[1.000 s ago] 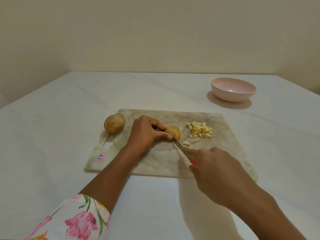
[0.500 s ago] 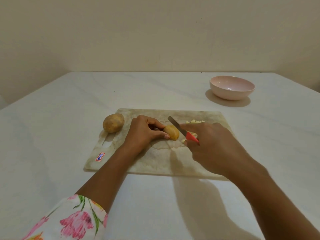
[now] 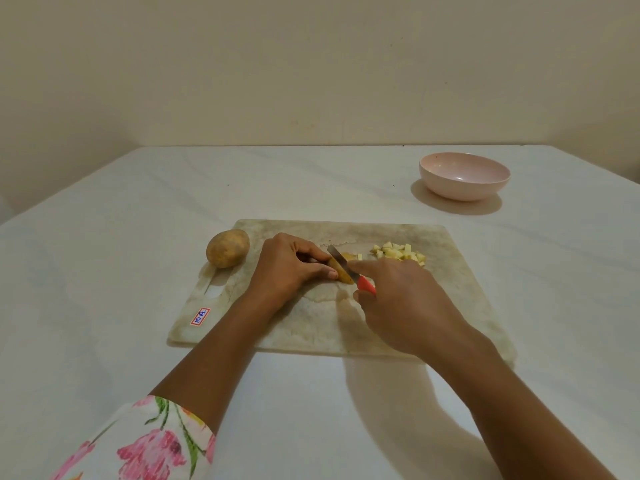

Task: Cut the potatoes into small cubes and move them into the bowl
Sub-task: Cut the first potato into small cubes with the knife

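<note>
Head view, looking down on a white table (image 3: 114,220) with a pale, stained cutting board (image 3: 450,292) lying flat near the middle. Finds the left hand (image 3: 287,268) on the board, fingers curled over a partly cut potato piece (image 3: 343,271), thumb tip against its near side, pinning it down. Shows the right hand (image 3: 405,306) wrapped round the red handle of a small knife (image 3: 366,285), forefinger reaching toward the blade, which lies across the piece just beside the left fingertips. Cannot tell how deep the blade sits. Places a small heap of potato cubes (image 3: 398,252) on the board to the right of the knife, partly hidden behind the right hand, with one loose bit just beside the blade. Puts a whole unpeeled potato (image 3: 227,248) at the board's far left corner, near the left hand but apart from it. Sets a pink bowl (image 3: 464,190) upright on the table beyond the board's far right corner, well apart from it. Notes a red-and-blue sticker (image 3: 200,317) near the board's near left corner, and a floral sleeve (image 3: 149,441) on the left forearm at lower left.
</note>
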